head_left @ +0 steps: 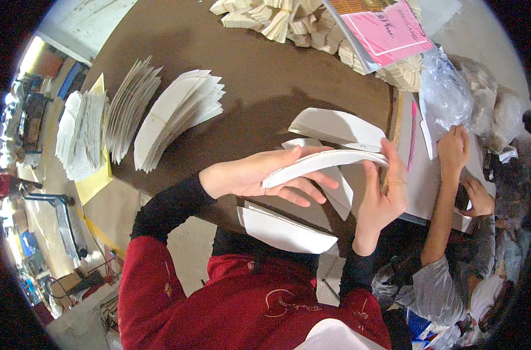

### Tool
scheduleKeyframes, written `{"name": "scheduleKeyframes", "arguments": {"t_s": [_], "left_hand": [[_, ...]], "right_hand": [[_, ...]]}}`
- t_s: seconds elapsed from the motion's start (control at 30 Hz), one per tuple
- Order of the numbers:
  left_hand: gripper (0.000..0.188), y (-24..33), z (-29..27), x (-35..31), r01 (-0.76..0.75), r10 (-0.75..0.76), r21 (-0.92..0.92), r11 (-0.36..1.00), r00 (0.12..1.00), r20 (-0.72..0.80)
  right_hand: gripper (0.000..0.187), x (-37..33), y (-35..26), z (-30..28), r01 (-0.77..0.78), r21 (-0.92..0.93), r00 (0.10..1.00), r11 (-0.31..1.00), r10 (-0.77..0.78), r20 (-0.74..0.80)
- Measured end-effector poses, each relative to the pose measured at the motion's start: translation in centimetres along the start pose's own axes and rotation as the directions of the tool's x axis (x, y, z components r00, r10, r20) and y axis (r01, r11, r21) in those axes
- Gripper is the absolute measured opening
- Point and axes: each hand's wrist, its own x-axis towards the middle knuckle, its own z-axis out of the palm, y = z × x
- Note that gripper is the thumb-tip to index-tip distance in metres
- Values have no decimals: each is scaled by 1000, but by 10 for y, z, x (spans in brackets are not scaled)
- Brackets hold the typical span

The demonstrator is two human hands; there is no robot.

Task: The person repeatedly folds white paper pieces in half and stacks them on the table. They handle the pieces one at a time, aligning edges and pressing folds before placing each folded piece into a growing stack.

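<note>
A thin stack of curved white paper pieces point(318, 163) is raised above the table between my hands. Thumb and fingers of my right hand point(386, 195) pinch its right end. My left hand point(259, 174) is open, its fingers spread behind the stack, whose left end lies against the palm. Just beyond is another curved paper stack point(338, 127) on the brown table. Beneath my hands, partly hidden, lie more white pieces point(341, 195). At the table's near edge, close to my body, sits a further white stack point(286, 228).
On the left of the brown table point(242, 64) stand fanned paper stacks point(175, 116), one on a yellow sheet point(96, 182). Bundled strips point(277, 20) and a pink-labelled booklet point(385, 29) occupy the far side. At right, a co-worker's hands point(454, 150) work near clear plastic bags point(446, 87).
</note>
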Motion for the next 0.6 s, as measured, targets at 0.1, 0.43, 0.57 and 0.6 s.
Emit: {"name": "scheduleKeyframes", "arguments": {"t_s": [0.1,0.43,0.57,0.6], "left_hand": [[90,-1,1,0,-94,94,56,994,996,1],[66,-8,-9,7,-162,92,-151,975,916,-390],[69,6,-20,2,-308,226,-101,946,850,-476],[69,10,-23,1,-325,215,-134,936,830,-514]], "right_hand": [[53,-4,-2,1,88,-127,994,988,-95,-48],[38,-12,-1,8,385,-253,922,888,-381,64],[27,-21,-6,-3,429,146,894,891,-442,74],[26,-23,-8,-7,487,239,863,840,-505,15]]}}
